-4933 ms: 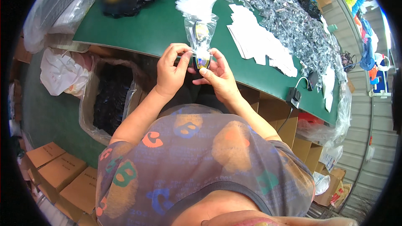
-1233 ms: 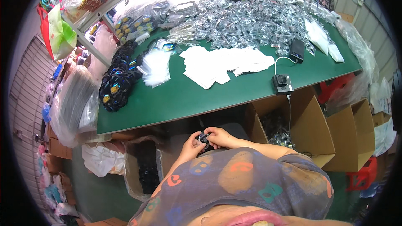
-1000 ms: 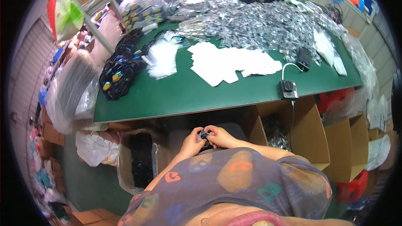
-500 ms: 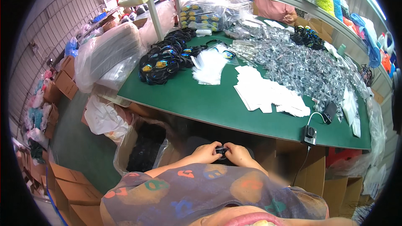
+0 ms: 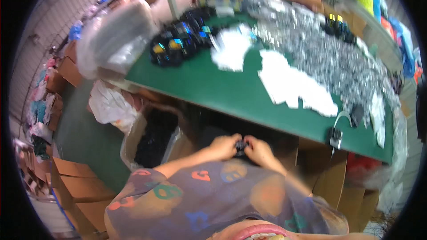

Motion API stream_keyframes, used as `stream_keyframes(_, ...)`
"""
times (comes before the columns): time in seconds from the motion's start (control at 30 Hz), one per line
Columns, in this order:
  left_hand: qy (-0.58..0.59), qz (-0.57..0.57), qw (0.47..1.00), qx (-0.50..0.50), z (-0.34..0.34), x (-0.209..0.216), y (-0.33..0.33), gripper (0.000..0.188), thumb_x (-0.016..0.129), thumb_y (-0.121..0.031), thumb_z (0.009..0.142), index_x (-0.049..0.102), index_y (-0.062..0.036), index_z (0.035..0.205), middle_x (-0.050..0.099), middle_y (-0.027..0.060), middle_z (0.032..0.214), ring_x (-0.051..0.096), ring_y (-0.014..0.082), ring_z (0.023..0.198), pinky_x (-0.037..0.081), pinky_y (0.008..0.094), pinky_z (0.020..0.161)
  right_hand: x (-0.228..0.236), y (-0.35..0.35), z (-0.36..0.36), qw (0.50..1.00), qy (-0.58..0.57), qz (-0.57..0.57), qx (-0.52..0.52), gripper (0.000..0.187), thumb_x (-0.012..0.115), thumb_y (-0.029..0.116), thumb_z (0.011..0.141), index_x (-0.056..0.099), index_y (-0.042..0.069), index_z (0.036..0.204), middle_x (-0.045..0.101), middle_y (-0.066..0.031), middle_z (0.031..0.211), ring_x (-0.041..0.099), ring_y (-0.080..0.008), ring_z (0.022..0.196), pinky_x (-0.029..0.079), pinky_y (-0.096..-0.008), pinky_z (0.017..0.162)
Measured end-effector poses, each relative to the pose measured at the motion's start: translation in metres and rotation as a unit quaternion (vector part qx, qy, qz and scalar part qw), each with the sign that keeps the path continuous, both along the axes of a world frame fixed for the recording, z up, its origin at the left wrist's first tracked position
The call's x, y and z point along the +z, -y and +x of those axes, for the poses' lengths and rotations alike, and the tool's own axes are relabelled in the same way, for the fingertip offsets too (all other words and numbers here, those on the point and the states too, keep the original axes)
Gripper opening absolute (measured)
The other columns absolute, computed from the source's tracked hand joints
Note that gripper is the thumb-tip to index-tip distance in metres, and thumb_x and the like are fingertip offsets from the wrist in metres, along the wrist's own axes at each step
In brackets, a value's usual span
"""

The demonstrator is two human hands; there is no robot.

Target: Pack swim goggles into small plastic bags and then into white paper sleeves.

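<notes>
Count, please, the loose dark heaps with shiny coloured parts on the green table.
2. One left-hand heap lies near the left end of the green table; one far heap lies at its far right. Others may be hidden.

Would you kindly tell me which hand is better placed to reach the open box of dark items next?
Probably the left hand: it is nearer the open box, which stands to its left, while the right hand is farther away. Both hands hold a small dark object.
</notes>
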State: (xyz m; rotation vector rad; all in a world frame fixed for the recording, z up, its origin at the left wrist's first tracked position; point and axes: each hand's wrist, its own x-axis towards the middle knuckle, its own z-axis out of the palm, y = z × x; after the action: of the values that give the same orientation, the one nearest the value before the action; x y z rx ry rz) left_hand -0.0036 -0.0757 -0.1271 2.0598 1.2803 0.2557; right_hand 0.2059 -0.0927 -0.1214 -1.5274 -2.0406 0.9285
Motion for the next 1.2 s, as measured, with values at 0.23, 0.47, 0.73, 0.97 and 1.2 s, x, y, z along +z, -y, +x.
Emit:
stream_keyframes(0.23,0.04,-0.026,0.997,0.058,-0.012,0.02,-0.007,0.042,0.072,-0.028,0.087,0.063,-0.0124,0.125,0.072,0.0172,0.093,0.07,0.0412,0.087,0.056,0.0478,0.077,-0.01,-0.014,-0.003,0.996,-0.088,-0.012,0.01,0.021,0.064,0.01,0.092,0.067,0.008,0.112,0.065,-0.0086,0.08,0.062,-0.0169,0.072,0.051,-0.0331,0.065)
stream_keyframes(0.47,-0.015,0.031,0.995,0.098,-0.021,0.01,0.017,0.016,0.063,-0.023,0.095,0.07,-0.0167,0.108,0.068,0.0094,0.074,0.068,0.0302,0.069,0.052,0.0401,0.064,-0.005,0.0,0.011,0.94,-0.226,-0.239,-0.092,0.027,0.061,0.011,0.092,0.067,0.004,0.118,0.062,0.0012,0.073,0.059,-0.0076,0.061,0.052,-0.0253,0.059)
stream_keyframes(0.73,-0.037,0.084,0.991,0.094,-0.038,0.025,0.014,0.014,0.069,-0.023,0.093,0.072,-0.0108,0.101,0.072,0.0067,0.089,0.072,0.022,0.078,0.055,0.0353,0.066,0.004,0.007,0.03,0.993,0.051,0.015,0.101,0.029,0.072,0.025,0.09,0.071,0.013,0.117,0.068,-0.0064,0.094,0.066,-0.0213,0.079,0.055,-0.0346,0.073)
stream_keyframes(0.97,-0.01,0.006,0.992,0.129,-0.038,0.026,0.015,0.014,0.072,-0.019,0.092,0.071,-0.0067,0.099,0.073,0.0084,0.093,0.073,0.0203,0.082,0.055,0.033,0.067,0.014,0.006,0.0,0.995,0.081,-0.057,0.026,0.036,0.079,0.042,0.086,0.076,0.007,0.098,0.068,-0.0062,0.084,0.066,-0.0201,0.075,0.054,-0.0316,0.068)
stream_keyframes(1.2,0.035,0.043,0.991,0.121,-0.04,0.031,0.021,0.015,0.073,-0.016,0.091,0.066,-0.0044,0.096,0.07,0.0079,0.083,0.067,0.0175,0.07,0.053,0.0308,0.066,0.019,0.012,-0.002,0.996,0.062,-0.046,0.034,0.02,0.067,0.025,0.09,0.074,0.006,0.093,0.072,-0.0112,0.092,0.07,-0.0293,0.083,0.056,-0.0391,0.076)
